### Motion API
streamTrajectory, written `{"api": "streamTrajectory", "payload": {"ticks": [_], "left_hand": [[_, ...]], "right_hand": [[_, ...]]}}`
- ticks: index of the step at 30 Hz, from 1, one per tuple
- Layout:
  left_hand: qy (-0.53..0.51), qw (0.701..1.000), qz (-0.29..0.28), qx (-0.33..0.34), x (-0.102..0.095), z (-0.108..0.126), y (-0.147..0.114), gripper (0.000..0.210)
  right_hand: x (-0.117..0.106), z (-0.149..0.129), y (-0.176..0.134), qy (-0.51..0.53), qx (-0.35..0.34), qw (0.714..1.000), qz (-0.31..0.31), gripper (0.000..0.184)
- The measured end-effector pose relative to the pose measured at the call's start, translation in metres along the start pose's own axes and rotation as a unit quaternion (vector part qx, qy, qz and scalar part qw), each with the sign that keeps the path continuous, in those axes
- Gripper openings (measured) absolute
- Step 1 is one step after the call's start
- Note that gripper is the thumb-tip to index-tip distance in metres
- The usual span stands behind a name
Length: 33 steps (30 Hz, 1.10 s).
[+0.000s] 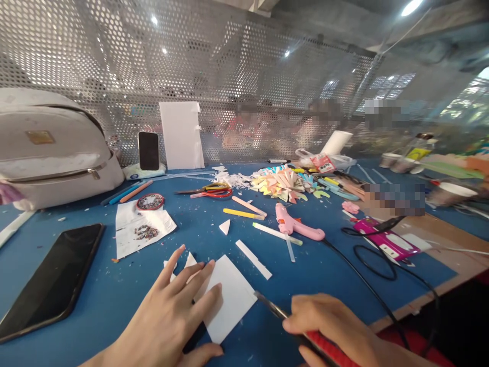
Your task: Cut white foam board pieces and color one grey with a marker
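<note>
My left hand lies with its fingers spread, several fingertips resting on a white square of paper on the blue table. Small white paper scraps lie by those fingers. In my right hand is a red-handled metal blade; whether it is a knife or closed scissors I cannot tell. The blade's tip is at the paper's right corner. A white paper strip and a white paper triangle lie beyond the square.
A pink glue gun trails a black cable towards a pink power strip. Behind are red-handled scissors, markers and a heap of coloured paper pieces. To the left are a black phone and a backpack.
</note>
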State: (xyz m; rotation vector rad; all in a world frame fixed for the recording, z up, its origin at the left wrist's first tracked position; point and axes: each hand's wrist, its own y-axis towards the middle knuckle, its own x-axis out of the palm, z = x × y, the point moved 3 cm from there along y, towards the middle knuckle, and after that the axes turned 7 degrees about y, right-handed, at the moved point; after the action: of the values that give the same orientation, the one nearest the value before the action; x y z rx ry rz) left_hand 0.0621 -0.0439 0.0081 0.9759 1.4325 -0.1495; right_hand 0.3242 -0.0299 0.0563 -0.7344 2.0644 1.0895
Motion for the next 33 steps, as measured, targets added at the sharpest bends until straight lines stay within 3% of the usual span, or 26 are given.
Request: {"api": "streamTrajectory", "payload": {"ticks": [5,10,15,20,26,33], "left_hand": [[-0.003,1.0,0.015,0.002,0.004,0.0,-0.003,0.054],[-0.01,1.0,0.025,-0.011,0.008,-0.001,-0.005,0.059],[-0.003,1.0,0.02,-0.004,0.009,-0.002,-0.005,0.058],[0.0,1.0,0.029,-0.008,0.011,-0.002,-0.004,0.06],[-0.008,1.0,0.029,-0.009,0.008,-0.001,-0.004,0.054],[-0.017,1.0,0.007,-0.023,0.003,0.0,-0.003,0.051]], "right_hand": [[0.015,0.026,0.036,0.073,0.04,0.996,-0.03,0.018],[0.037,0.042,0.062,0.131,0.081,0.985,-0.083,0.016],[0.043,0.042,0.07,0.118,0.034,0.989,-0.079,0.016],[0.042,0.037,0.07,0.079,-0.03,0.994,-0.071,0.017],[0.037,0.025,0.055,0.041,-0.009,0.998,-0.042,0.021],[0.031,0.008,0.021,0.059,-0.023,0.997,0.034,0.034]]}}
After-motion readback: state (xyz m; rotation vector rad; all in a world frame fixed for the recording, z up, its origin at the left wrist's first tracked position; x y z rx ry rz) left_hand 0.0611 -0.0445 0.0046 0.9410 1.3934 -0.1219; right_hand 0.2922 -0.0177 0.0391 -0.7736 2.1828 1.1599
